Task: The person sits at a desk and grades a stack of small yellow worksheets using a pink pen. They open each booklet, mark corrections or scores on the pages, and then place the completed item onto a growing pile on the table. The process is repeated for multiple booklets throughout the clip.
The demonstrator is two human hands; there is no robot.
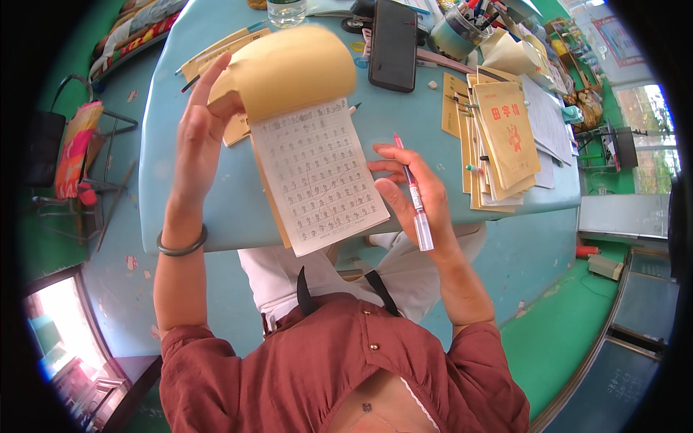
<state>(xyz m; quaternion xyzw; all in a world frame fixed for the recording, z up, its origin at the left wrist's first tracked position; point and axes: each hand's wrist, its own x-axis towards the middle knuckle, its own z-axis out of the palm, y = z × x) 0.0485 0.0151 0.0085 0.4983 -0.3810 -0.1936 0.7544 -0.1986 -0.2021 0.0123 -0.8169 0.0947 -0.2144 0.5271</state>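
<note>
A paper exercise book (325, 184) lies tilted near the table's front edge, its page filled with rows of handwritten characters. Its tan cover (295, 65) is raised and curls away over the top. My left hand (203, 124) is at the cover's left edge, index finger stretched out and thumb by the paper; whether it pinches the cover I cannot tell. In my right hand (422, 189) rests a red pen (414, 192) with a clear cap on its rear end, tip pointing away from me, just right of the page.
A stack of tan exercise books (509, 135) with pens and clips sits at the right. Beyond the open book are a black smartphone (392, 48), a jar of pens (460, 32) and a clear water bottle (287, 12). More booklets (235, 130) lie partly under the cover.
</note>
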